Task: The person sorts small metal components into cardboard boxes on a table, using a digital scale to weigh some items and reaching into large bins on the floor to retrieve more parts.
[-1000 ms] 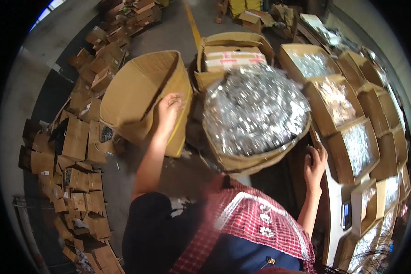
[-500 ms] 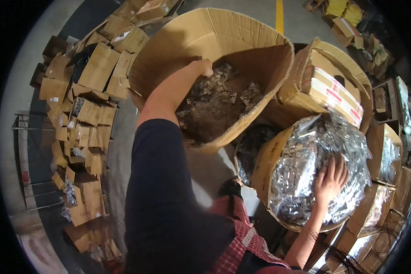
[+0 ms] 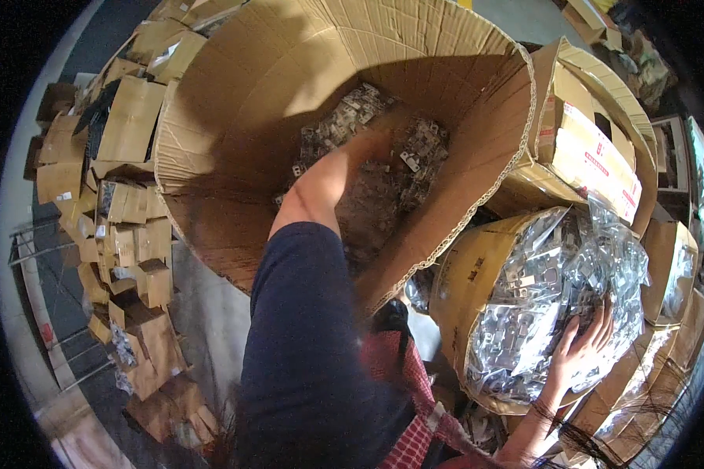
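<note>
Lg. open tan corrugated-cardboard bin (image 3: 246, 98) holds small silvery-grey metal parts (image 3: 340, 121), piled at btm.; adj. yellow-brown cardboard box (image 3: 463, 285) is full of clear plastic bags (image 3: 516, 320) w/ shiny metal pcs. L. hand (image 3: 378, 144), blurred, is down in bin by the parts, grip can't be determined. R. hand (image 3: 584, 348) lies atop the bags, fingers spread, unclenched.

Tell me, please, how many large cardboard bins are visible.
3: the deep bin around the left hand, the nearer bin of bagged parts under the right hand, the far bin holding a box; others may be hidden.
</note>
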A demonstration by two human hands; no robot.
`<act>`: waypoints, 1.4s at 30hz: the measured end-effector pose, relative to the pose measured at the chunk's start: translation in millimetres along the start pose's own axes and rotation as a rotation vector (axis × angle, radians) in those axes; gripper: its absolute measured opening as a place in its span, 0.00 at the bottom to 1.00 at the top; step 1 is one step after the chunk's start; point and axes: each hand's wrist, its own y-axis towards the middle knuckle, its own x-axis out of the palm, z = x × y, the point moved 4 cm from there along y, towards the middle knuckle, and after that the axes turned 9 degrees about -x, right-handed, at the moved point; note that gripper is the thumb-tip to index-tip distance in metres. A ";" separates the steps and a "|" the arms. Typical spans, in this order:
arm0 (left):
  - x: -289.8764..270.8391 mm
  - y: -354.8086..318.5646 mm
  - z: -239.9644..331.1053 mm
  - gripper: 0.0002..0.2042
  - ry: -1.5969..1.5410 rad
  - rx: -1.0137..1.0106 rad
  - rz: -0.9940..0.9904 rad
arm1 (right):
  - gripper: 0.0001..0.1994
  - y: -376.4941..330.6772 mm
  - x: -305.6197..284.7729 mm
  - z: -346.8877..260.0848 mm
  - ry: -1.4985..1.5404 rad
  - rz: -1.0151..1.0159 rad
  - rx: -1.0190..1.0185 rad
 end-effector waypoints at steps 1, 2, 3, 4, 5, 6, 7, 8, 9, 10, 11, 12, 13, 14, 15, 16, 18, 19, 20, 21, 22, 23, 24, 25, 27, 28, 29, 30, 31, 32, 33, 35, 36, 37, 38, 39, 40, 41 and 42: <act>21.2 7.4 -13.8 0.46 -0.007 -0.018 0.000 | 0.24 1.4 -2.0 -1.4 0.009 0.007 -0.015; 57.0 17.6 -42.5 0.44 -0.102 -0.115 0.000 | 0.23 7.6 -3.2 -4.3 0.040 0.030 -0.066; 61.4 23.2 -45.7 0.43 -0.142 -0.135 0.000 | 0.23 8.4 -2.6 -4.2 0.043 0.032 -0.075; 51.8 22.4 -41.0 0.42 -0.172 -0.141 -0.004 | 0.23 8.0 -3.1 -4.1 0.031 0.025 -0.060; 40.2 17.5 -35.6 0.33 -0.238 -0.117 0.103 | 0.24 8.6 -4.2 -5.5 0.034 0.013 -0.048; 24.0 3.8 -34.4 0.26 -0.305 -0.104 0.210 | 0.24 9.4 -4.7 -6.7 0.045 0.005 -0.044; 22.2 8.0 -35.8 0.26 -0.300 -0.095 0.208 | 0.24 9.7 -5.0 -6.1 0.042 0.001 -0.034; 15.0 15.1 -42.1 0.24 -0.587 -0.126 0.306 | 0.24 9.6 -5.5 -5.7 0.057 0.003 -0.033; 11.9 18.3 -54.8 0.24 -0.735 -0.156 0.354 | 0.24 10.0 -6.9 -6.4 0.079 0.011 -0.047; 8.9 24.1 -65.4 0.24 -0.883 -0.172 0.406 | 0.24 9.7 -7.7 -6.2 0.077 0.010 -0.049; 12.1 35.4 -83.5 0.22 -1.089 -0.220 0.314 | 0.24 9.9 -6.9 -5.8 0.102 0.009 -0.045; 13.6 43.2 -85.5 0.21 -1.186 -0.231 0.268 | 0.24 8.6 -6.0 -5.3 0.120 0.005 -0.028; 16.0 51.2 -89.2 0.20 -1.282 -0.248 0.224 | 0.24 4.9 -2.3 -4.0 0.122 0.017 -0.023; 14.0 57.1 -81.7 0.18 -0.985 -0.163 0.297 | 0.24 -2.4 2.1 1.9 0.124 0.040 0.026; 14.3 67.5 -72.2 0.18 -0.679 -0.075 0.361 | 0.24 -6.8 3.6 5.9 0.124 0.063 0.085; 10.3 73.2 -56.5 0.18 -0.584 -0.069 0.333 | 0.24 -3.9 -1.2 3.2 0.094 0.029 0.104; 1.4 75.4 -27.7 0.19 -0.560 -0.129 0.273 | 0.24 -2.6 -4.4 3.0 0.105 0.012 0.134; 0.2 72.4 -13.2 0.19 -0.571 -0.166 0.256 | 0.24 -1.7 -4.3 3.0 0.126 -0.018 0.131; -3.1 69.1 -1.5 0.20 -0.599 -0.199 0.252 | 0.24 -0.1 -4.8 2.4 0.140 -0.003 0.131; -7.8 66.1 10.9 0.20 -0.628 -0.218 0.255 | 0.24 -2.4 -5.6 2.9 0.125 0.000 0.136; -10.0 63.6 19.6 0.21 -0.646 -0.229 0.262 | 0.23 0.3 -9.6 1.1 0.155 -0.008 0.144; -12.6 60.6 28.1 0.21 -0.666 -0.221 0.273 | 0.23 2.9 -13.3 1.4 0.184 -0.016 0.154; 9.2 65.4 -2.7 0.21 -0.610 -0.239 0.296 | 0.23 3.8 -14.2 0.8 0.196 0.026 0.128; 32.6 73.2 -31.1 0.20 -0.549 -0.254 0.314 | 0.22 15.2 -23.0 -3.6 0.238 0.004 0.117; 32.2 71.4 -40.2 0.18 -0.404 -0.222 0.329 | 0.22 15.4 -25.1 -1.0 0.250 -0.011 0.131; 2.9 57.6 -23.1 0.16 -0.481 -0.105 0.346 | 0.21 10.8 -22.3 2.9 0.228 0.002 0.131; -31.6 23.5 -16.1 0.15 -0.558 -0.016 0.368 | 0.22 10.6 -19.6 2.7 0.259 0.018 0.130; -77.9 -12.4 7.3 0.15 -0.556 -0.013 0.160 | 0.22 4.2 -16.3 8.8 0.253 0.051 0.146; -100.9 -39.1 -0.4 0.13 -0.656 0.022 0.171 | 0.22 2.3 -14.6 11.6 0.271 0.100 0.125; -122.2 -63.9 -11.8 0.11 -0.815 0.086 0.156 | 0.22 0.9 -14.2 11.3 0.245 0.123 0.120; -144.8 -87.0 -20.7 0.09 -0.972 0.147 0.114 | 0.23 2.0 -14.6 11.2 0.281 0.127 0.109; -191.9 -134.5 -44.9 0.05 -1.038 0.314 0.148 | 0.22 1.9 -16.4 9.6 0.322 0.190 0.094; -221.5 -161.0 -48.8 0.06 -1.063 0.489 0.059 | 0.22 1.2 -19.6 10.8 0.347 0.205 0.100; -261.3 -206.1 -23.7 0.08 -0.926 0.427 0.158 | 0.22 -4.2 -18.0 15.8 0.324 0.203 0.120; -283.9 -244.6 -15.9 0.10 -1.039 0.543 0.117 | 0.22 -6.4 -19.1 16.8 0.315 0.211 0.119; -305.3 -282.7 -1.8 0.13 -1.035 0.519 0.112 | 0.22 -8.5 -18.0 17.3 0.306 0.215 0.122; -321.8 -311.7 12.9 0.12 -1.063 0.607 0.084 | 0.23 -10.2 -18.9 17.4 0.329 0.222 0.130; -333.9 -340.5 28.5 0.11 -1.092 0.691 0.055 | 0.24 -11.9 -20.1 17.7 0.354 0.229 0.134; -339.6 -368.0 57.7 0.11 -1.242 0.814 -0.042 | 0.26 -16.8 -17.9 20.7 0.379 0.239 0.147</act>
